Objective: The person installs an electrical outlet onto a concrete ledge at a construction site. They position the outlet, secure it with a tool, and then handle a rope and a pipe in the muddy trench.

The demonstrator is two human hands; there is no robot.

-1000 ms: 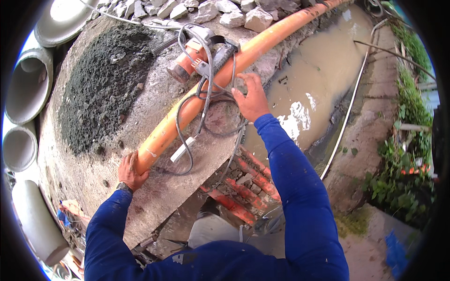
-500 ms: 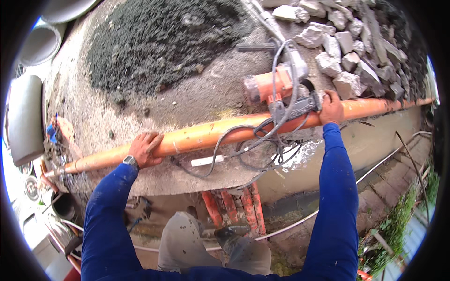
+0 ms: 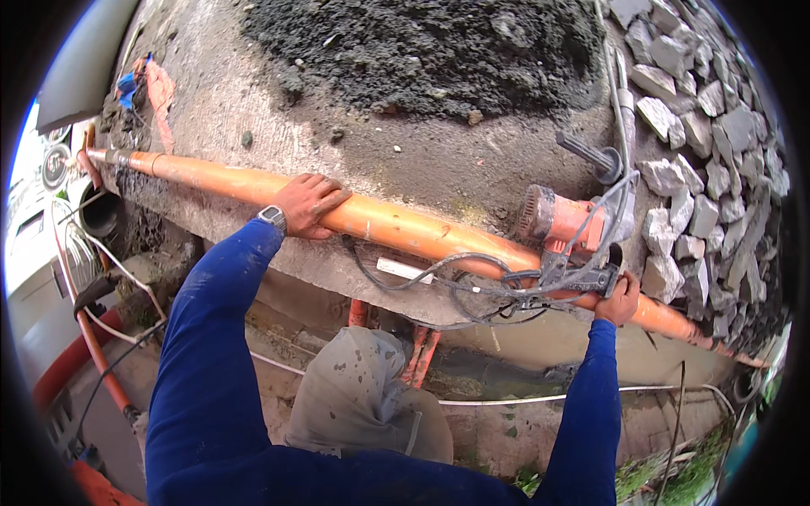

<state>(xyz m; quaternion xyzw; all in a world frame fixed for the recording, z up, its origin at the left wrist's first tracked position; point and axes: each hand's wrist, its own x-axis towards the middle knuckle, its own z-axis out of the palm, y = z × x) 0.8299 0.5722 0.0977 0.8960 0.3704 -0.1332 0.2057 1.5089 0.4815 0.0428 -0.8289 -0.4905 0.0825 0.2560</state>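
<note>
A long orange pipe [image 3: 405, 232] slants across the view along the edge of a concrete slab. My left hand [image 3: 312, 207], with a watch at the wrist, lies over the pipe, its fingers curled around the top. My right hand [image 3: 618, 302] is closed over the pipe farther right, against the black rear handle of an orange demolition hammer [image 3: 574, 226]; whether it also grips that handle is hard to tell. The hammer rests on the slab and across the pipe, its black side handle [image 3: 595, 156] sticking out. Its grey cord [image 3: 472, 260] loops over the pipe.
Dark wet gravel [image 3: 430, 59] is heaped on the slab, with broken stone chunks [image 3: 696, 202] at the right. Below the slab lies a trench with muddy water [image 3: 540, 346], orange pipes [image 3: 420, 354] and a thin white pipe [image 3: 540, 398]. A concrete pipe [image 3: 80, 72] stands far left.
The view has swung, so the orange pipe now slopes down to the right and the hammer appears lower and farther right. Both hands stay on the pipe at about the same places.
</note>
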